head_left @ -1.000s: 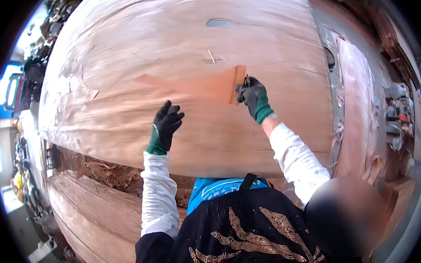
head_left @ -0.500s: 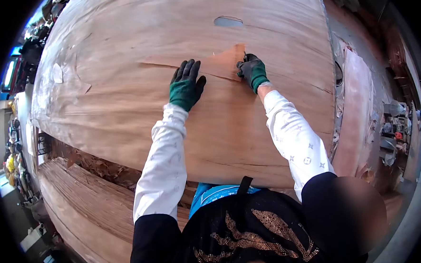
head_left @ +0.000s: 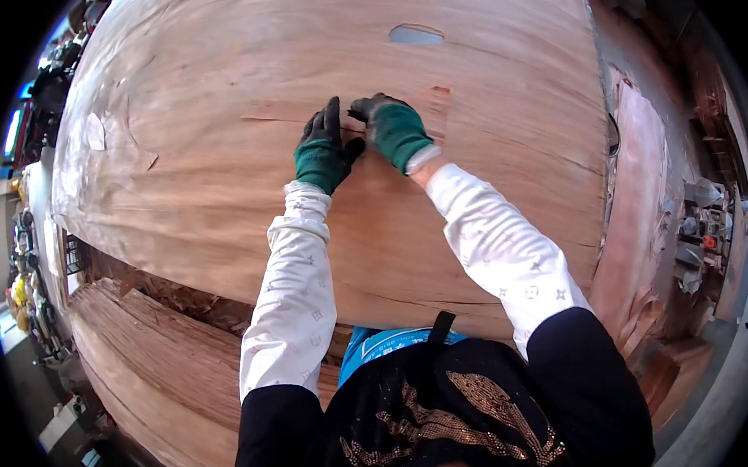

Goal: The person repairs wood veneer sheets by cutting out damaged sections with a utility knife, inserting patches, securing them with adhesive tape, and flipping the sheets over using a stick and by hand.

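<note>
A large light-brown wood veneer sheet (head_left: 221, 216) lies spread beneath both hands. On it is a thin, more orange veneer strip (head_left: 441, 116), its right end showing past my right hand and its left part reaching beyond my left hand. My left hand (head_left: 325, 145), in a green glove with dark fingers, lies flat with fingers stretched out over the strip. Close beside it my right hand (head_left: 392, 129), gloved alike, is bent down against the strip with its fingers curled. Whatever those fingers hold is hidden.
An oval hole (head_left: 417, 34) opens in the veneer sheet beyond the hands. A small pale scrap (head_left: 95, 131) sits at the left. Stacked veneer (head_left: 165, 363) stands at lower left, and a long pinkish veneer piece (head_left: 630, 203) lies off the sheet's right edge.
My right hand has moved left from the strip's right end to beside my left hand. The strip's raised right end now lies flatter. My left hand stays nearly where it was.
</note>
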Demonstrator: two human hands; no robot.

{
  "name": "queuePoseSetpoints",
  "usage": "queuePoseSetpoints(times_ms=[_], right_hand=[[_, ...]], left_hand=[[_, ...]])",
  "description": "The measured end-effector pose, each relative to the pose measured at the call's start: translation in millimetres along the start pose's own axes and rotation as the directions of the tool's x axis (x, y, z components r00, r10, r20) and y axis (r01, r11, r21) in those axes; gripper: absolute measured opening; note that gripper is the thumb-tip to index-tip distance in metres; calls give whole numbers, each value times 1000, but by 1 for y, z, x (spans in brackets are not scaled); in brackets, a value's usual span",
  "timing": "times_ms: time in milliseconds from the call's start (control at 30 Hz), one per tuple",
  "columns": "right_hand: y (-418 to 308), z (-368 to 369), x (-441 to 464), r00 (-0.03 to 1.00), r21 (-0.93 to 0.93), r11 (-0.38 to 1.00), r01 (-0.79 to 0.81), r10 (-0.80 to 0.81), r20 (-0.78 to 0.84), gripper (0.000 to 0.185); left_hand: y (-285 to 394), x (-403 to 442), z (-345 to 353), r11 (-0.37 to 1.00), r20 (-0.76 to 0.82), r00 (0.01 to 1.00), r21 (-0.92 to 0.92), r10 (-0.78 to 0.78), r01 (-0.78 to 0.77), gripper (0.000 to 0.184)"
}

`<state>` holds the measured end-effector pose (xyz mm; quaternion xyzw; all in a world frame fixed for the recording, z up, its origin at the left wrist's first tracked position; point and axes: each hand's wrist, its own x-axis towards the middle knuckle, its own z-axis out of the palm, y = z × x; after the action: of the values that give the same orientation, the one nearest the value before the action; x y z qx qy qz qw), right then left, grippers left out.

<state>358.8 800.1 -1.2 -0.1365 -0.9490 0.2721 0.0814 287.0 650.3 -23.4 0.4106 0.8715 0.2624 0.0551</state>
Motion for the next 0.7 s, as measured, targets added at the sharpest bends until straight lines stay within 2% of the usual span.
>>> queuePoseSetpoints(times_ms=[100,200,300,400,433,500,600,700], right_hand=[[-13,6,17,993,-71,997,7,1,117,17],[-10,15,21,989,-127,991,45,-26,146,12],[18,8,-14,985,-199,965,173,-173,19,14],[51,-23,-45,972,-283,933,224,-192,138,18],[64,-29,-50,959,-268,925,270,-235,156,20],[88,-39,-57,930,-232,907,352,-311,195,24],[112,-68,-42,844,-281,820,499,-385,374,23],[128,-102,-27,774,-361,743,563,-321,546,30]], left_hand=[[6,4,-7,996,80,994,-22,-81,83,88],[-1,7,-6,995,102,994,-84,-37,46,92],[2,5,-5,998,-5,998,-8,58,-58,84],[8,2,-10,976,129,989,195,72,-96,68],[10,1,-8,966,156,986,241,59,-96,54],[15,0,-7,946,176,983,307,51,-105,52],[19,1,-7,939,211,977,329,31,-101,51],[17,1,-7,946,206,978,311,23,-88,51]])
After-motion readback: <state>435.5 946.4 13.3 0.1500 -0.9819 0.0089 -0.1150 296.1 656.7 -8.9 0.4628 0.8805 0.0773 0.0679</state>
